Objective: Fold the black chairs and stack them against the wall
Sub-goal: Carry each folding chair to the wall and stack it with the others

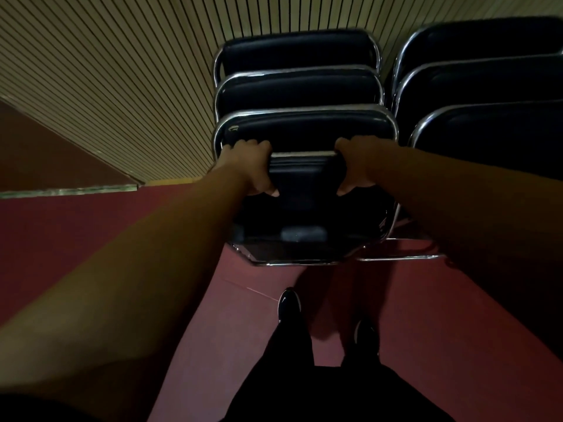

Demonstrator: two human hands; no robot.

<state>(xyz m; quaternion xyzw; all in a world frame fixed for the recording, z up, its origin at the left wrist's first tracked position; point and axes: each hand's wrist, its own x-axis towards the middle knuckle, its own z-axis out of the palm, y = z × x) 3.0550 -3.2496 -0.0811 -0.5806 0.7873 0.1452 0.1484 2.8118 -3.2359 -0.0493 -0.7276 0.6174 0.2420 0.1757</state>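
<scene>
Head view: both hands are clamped on the front folded black padded chair with a chrome tube frame (304, 129), one per side.
Left hand (249, 169): fingers curled over the top, thumb on the near face.
Right hand (356, 166): same grip, mirrored.
Chair vs grip: it sits right between the hands, backrest just above the knuckles, the rest hanging below. Can't tell if the bottom rail touches the dark red floor (152, 239).
Behind the grip: two more folded black chairs (298, 53) toward the striped slatted wall (122, 71).
Right of the grip: a second stack of folded chairs (487, 86).
Below the grip: black shoes (289, 304).

Folded chairs (298, 86) stand before the wall (122, 71) (second stack (487, 86) right).
</scene>
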